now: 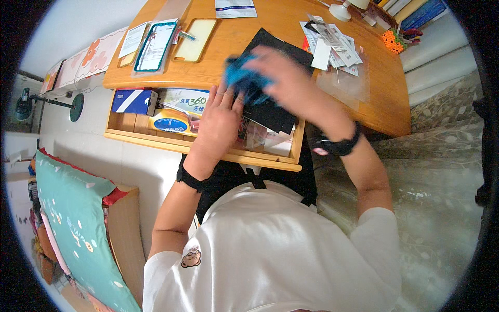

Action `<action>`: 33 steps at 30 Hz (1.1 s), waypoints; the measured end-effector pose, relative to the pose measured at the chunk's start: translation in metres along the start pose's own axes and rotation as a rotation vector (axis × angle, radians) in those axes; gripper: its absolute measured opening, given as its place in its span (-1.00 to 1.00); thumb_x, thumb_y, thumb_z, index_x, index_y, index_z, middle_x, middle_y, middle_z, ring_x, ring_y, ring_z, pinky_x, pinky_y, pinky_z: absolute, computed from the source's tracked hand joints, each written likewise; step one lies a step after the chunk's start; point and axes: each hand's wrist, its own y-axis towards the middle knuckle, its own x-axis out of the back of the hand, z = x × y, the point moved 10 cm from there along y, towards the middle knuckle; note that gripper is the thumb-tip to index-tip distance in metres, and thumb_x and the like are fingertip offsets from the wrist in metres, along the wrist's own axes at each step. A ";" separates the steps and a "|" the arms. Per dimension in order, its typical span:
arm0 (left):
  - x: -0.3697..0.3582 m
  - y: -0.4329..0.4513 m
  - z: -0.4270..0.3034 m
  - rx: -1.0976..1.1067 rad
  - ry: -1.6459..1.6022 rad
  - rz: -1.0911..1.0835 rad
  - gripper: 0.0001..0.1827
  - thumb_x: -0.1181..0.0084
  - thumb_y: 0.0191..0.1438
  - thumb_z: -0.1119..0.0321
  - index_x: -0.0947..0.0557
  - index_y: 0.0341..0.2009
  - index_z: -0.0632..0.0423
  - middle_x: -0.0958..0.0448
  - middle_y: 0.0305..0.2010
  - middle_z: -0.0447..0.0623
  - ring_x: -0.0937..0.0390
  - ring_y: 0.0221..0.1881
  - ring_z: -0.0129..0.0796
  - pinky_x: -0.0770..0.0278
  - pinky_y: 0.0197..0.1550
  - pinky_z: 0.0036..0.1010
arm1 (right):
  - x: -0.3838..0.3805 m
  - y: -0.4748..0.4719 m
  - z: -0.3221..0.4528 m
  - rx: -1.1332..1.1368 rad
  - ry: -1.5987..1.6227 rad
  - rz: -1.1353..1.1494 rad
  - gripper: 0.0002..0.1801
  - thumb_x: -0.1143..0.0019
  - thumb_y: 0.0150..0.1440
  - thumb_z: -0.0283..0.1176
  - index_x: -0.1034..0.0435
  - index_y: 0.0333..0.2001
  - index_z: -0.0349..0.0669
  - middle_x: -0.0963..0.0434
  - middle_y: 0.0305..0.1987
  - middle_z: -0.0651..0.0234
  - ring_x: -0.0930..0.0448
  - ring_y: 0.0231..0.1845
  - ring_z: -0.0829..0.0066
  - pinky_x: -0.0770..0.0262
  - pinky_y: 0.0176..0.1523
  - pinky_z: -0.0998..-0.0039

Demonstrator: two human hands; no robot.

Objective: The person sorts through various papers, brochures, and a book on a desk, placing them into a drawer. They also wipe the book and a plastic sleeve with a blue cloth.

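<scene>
My right hand [288, 84] is blurred and grips a crumpled blue cloth [245, 76] over a flat black packet or sheet [273, 41]. The black piece lies on the wooden desk and extends past its edge over the pulled-out drawer [269, 159]. My left hand [222, 123] is palm down over the drawer, its fingers straight and slightly apart. Its fingertips reach the near edge of the cloth and the black piece; whether they press on either cannot be told. A blue box with a white stripe [132, 102] and a yellow printed carton [171, 121] lie in the drawer.
On the desk [218, 74] lie a teal-framed phone case [156, 46], a yellowish phone case [197, 39], and a pile of papers and plastic sleeves [331, 43]. A lamp base [340, 11] and an orange beaded holder with pens [393, 41] stand far right. A green-covered bed [78, 218] is at left.
</scene>
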 end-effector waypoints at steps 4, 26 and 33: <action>-0.012 -0.002 0.010 0.079 -0.099 0.151 -0.56 0.03 0.05 0.48 -0.51 0.08 0.26 -0.41 0.16 0.30 -0.27 0.29 0.15 -0.20 0.33 -0.09 | -0.051 0.019 -0.020 0.184 -0.127 0.037 -0.64 0.04 0.09 -0.54 -0.43 0.01 -0.19 -0.45 0.05 -0.01 -0.46 0.13 0.03 -0.42 0.20 0.20; 0.004 0.023 0.002 0.006 0.030 0.017 -0.52 0.06 0.06 0.50 -0.46 0.12 0.31 -0.37 0.20 0.37 -0.30 0.26 0.21 -0.28 0.29 -0.16 | -0.031 0.072 -0.129 -0.181 -0.412 0.056 -0.59 0.05 0.07 -0.56 -0.47 0.03 -0.11 -0.49 0.08 0.13 -0.50 0.07 0.03 -0.45 0.15 0.18; -0.006 0.029 0.005 0.024 0.051 0.124 -0.50 0.07 0.07 0.51 -0.42 0.16 0.26 -0.34 0.23 0.32 -0.29 0.28 0.14 -0.33 0.27 -0.24 | -0.044 0.018 -0.024 0.101 -0.304 0.150 -0.53 -0.01 -0.02 -0.66 -0.45 0.04 -0.23 -0.45 0.14 0.09 -0.48 0.09 0.03 -0.43 0.17 0.20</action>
